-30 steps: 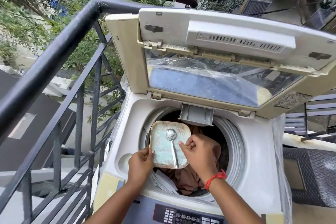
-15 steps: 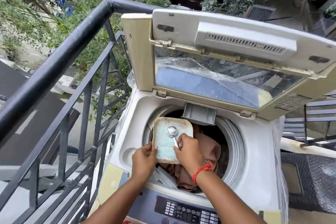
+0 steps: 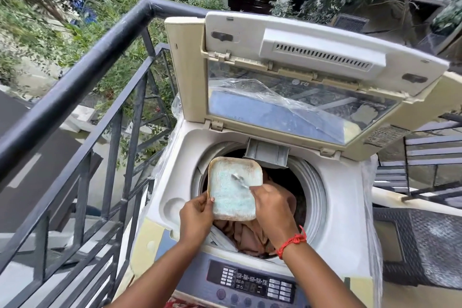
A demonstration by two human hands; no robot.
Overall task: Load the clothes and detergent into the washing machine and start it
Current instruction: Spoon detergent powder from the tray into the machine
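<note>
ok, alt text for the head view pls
Over an open top-loading washer, the left hand holds a square plate of blue-green detergent powder while the right hand works a spoon across it. Brown clothes fill the drum, the lid stands raised, and a dark railing runs along the left.

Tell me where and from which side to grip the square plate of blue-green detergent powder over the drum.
Grip the square plate at its raised rim on the near left edge, coming from the left, thumb on top and fingers beneath, as the left hand does. It is tilted toward the drum and the right hand works a spoon from the right, so that side is probably best left free.
</note>
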